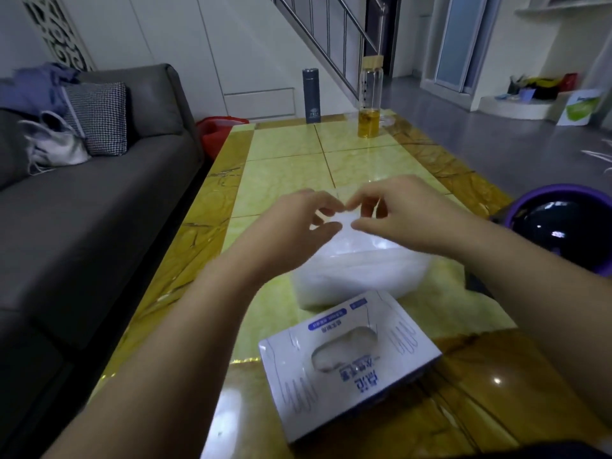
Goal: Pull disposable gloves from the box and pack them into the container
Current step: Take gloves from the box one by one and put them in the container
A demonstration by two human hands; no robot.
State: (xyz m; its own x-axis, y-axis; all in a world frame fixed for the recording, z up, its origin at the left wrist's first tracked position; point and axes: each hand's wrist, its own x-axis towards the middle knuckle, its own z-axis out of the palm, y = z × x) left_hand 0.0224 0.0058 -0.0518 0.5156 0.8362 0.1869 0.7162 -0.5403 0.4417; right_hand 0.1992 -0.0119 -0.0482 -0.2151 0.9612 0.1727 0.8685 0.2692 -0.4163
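Glove pinched in grip of left hand and right hand, just above container, beyond box

The person's left hand and right hand are both bare. The skin on them looks smooth. The fingers are slim, and their tips are a little blurry, so the nails are hard to see. The left arm is bare from the wrist all the way to the bottom edge of the picture. The right arm is bare too, from the wrist to the right edge. Both arms look smooth and wider close to the camera. A dark strip sits at the very bottom right; it may be clothing, but that is not clear.
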